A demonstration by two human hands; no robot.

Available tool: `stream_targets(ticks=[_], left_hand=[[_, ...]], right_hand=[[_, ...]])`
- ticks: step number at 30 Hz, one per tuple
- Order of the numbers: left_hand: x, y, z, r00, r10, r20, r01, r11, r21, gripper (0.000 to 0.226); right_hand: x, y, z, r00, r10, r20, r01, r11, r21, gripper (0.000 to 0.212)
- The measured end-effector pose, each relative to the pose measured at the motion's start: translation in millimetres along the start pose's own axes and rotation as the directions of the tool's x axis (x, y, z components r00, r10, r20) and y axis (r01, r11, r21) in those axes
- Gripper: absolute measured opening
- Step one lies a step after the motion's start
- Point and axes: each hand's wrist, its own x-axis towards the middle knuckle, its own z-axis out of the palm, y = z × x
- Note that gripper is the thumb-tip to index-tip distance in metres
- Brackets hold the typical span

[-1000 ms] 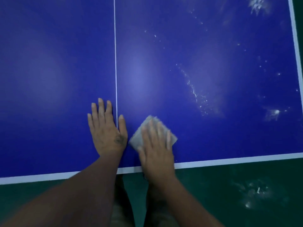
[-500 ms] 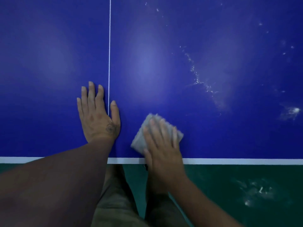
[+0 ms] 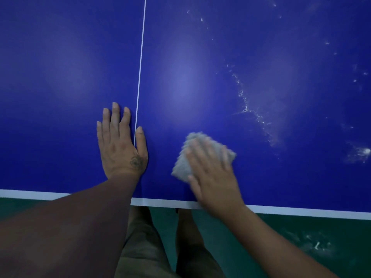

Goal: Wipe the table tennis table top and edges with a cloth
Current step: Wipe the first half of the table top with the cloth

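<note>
Just left of the white centre line (image 3: 140, 67) on the blue table (image 3: 60, 67), I see the left hand (image 3: 120, 149) lying flat, palm down. Its four fingers (image 3: 115, 117) are straight and close together, and the thumb is spread across to the line's right side, so the line's near end meets the gap between thumb and forefinger. That hand holds nothing. A dark mark sits on its back near the base of the thumb, too blurred for me to read.

A little right of the line, a grey cloth (image 3: 181, 166) lies bunched on the table top with the right hand (image 3: 212, 177) pressed flat on it. The fingers (image 3: 202, 155) are straight and slightly apart. They lie across the cloth's middle and right part and are not curled round it. The cloth's far corner shows beyond the fingertips and its left side shows beside the thumb. The hand is motion-blurred. Its wrist crosses the white edge band (image 3: 301, 211).

Well right of the line, a trail of white specks (image 3: 245, 105) runs down the table top, with a pale smear (image 3: 361, 152) farther right again. Below the band is a green floor (image 3: 261, 237), and under the line's near end are trousers (image 3: 140, 247).
</note>
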Motion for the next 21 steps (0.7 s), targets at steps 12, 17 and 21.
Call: stream_targets(ticks=[12, 17, 21], left_hand=[[1.9, -4.9, 6.4, 1.000, 0.012, -0.013, -0.012, 1.000, 0.011, 0.063], [1.7, -5.6, 8.8, 1.000, 0.020, -0.016, -0.020, 1.000, 0.020, 0.062], [0.6, -7.6, 9.2, 1.000, 0.019, -0.005, -0.019, 1.000, 0.020, 0.064]], right_hand=[[110.5, 16.7, -24.0, 0.997, -0.024, -0.080, 0.022, 0.999, -0.036, 0.067], [165.7, 50.7, -41.4, 0.985, 0.114, -0.128, -0.123, 0.991, -0.060, 0.065], [188.6, 45.7, -53.7, 0.904, 0.410, -0.123, -0.415, 0.910, -0.016, 0.069]])
